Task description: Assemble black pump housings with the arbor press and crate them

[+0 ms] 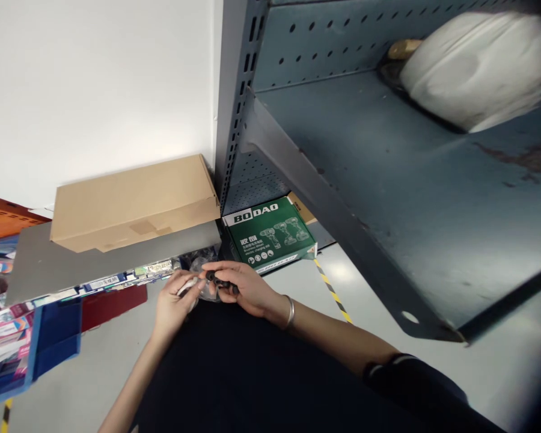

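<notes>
Both hands are close together in front of my body, fingertips nearly touching. My left hand (174, 304) is closed in a pinch on a small white item (187, 286) whose kind I cannot make out. In my right hand (249, 290) are small black cylindrical pieces (220, 281), held between thumb and fingers. Crumpled clear plastic (207, 293), like a thin bag, shows between and below the hands; which hand holds it is unclear.
A brown cardboard box (135, 198) lies on a grey shelf (72, 264) ahead. Beside it is a green BODAO drill box (270, 234). To the right juts a metal shelf (388, 180) carrying a white bundle (478, 69). Blue bins (56, 337) with packets stand left.
</notes>
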